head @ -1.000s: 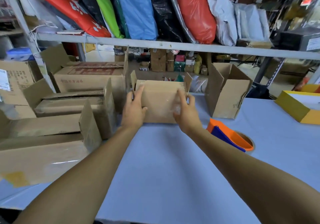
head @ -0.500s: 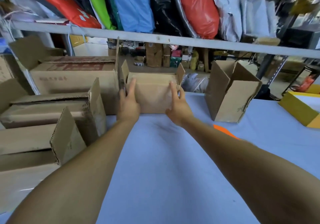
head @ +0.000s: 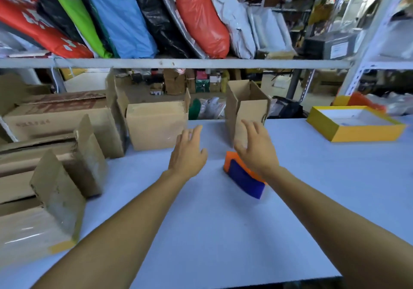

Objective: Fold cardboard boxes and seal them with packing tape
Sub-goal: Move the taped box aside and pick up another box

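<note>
A small brown cardboard box stands at the far side of the pale blue table, its top flaps up, next to a row of boxes on the left. A second box stands open and upright to its right. My left hand hovers with fingers spread in the gap between the two boxes, holding nothing. My right hand is open too, in front of the upright box and over the orange and blue tape dispenser, which lies on the table. Whether the right fingers touch the box I cannot tell.
Several taped cardboard boxes line the table's left side. A yellow-edged tray sits at the far right. A metal shelf rail crosses above the table's far edge, with coloured bags stacked on it.
Both hands have let go of the small box, which now stands beside the left row. They have moved right and nearer me, toward the upright box and the tape dispenser.
</note>
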